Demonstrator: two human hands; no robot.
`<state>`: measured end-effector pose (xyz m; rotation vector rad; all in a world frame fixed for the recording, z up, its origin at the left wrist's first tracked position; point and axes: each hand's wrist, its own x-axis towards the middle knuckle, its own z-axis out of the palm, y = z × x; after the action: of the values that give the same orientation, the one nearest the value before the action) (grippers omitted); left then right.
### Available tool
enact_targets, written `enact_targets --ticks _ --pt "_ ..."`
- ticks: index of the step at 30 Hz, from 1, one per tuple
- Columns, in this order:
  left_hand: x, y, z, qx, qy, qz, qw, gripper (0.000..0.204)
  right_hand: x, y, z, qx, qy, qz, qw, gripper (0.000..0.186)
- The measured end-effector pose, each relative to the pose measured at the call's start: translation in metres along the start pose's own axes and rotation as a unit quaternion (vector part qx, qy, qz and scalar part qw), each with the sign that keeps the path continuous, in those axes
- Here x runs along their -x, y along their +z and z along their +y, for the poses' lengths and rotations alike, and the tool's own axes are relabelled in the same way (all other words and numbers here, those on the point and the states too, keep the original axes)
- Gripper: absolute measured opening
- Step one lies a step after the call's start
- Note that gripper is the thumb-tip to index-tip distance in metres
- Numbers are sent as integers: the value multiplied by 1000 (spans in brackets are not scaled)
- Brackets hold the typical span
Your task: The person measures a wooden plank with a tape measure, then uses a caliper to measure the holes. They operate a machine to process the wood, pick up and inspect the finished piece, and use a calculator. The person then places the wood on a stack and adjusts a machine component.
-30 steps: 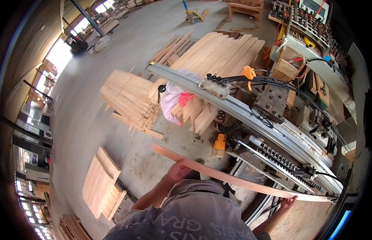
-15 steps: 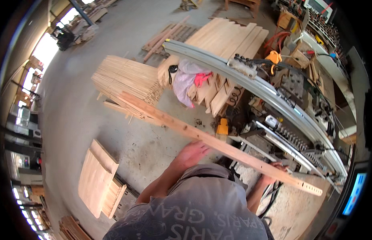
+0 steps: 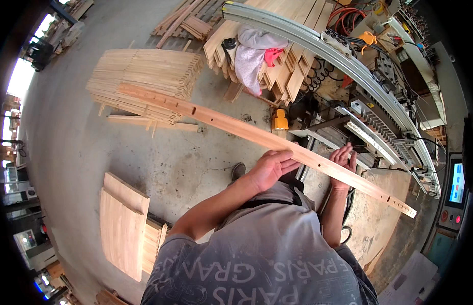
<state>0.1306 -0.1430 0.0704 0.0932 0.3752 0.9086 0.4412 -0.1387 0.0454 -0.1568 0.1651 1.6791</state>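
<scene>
A long wooden slat [image 3: 231, 124] crosses in front of me, running from far left to near right. Several dark slots and holes are cut in its face, with a row of small cuts at the right end. Around its middle, my left hand [image 3: 273, 169] is closed on the near edge, thumb on the upper face. Farther right, my right hand [image 3: 342, 156] holds the slat from underneath; the palm is hidden behind the wood, and curled fingers show past the far edge. The left end of the slat overlaps a stack of pale slats [image 3: 140, 71] in view.
A metal rail machine [image 3: 318, 43] with cables stands at right, beside a control panel [image 3: 456, 185]. Beyond lie stacked boards [image 3: 292, 84] with a cloth [image 3: 249, 61] on top. An orange-yellow box [image 3: 279, 120] sits on the floor; curved panels [image 3: 122, 229] lie at left.
The slat's left end has swung up and left in view, and its right end has risen. My left hand has moved right and taken hold of the slat; my right hand has shifted up.
</scene>
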Motion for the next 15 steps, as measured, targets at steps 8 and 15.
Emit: enact_targets --ticks 8,15 --pt "21 -36 50 -52 82 100 990 43 156 -112 -185 -106 -397 141 901 71" --pt "25 -13 95 -146 147 208 956 45 179 -70 -242 47 -460 398 793 70"
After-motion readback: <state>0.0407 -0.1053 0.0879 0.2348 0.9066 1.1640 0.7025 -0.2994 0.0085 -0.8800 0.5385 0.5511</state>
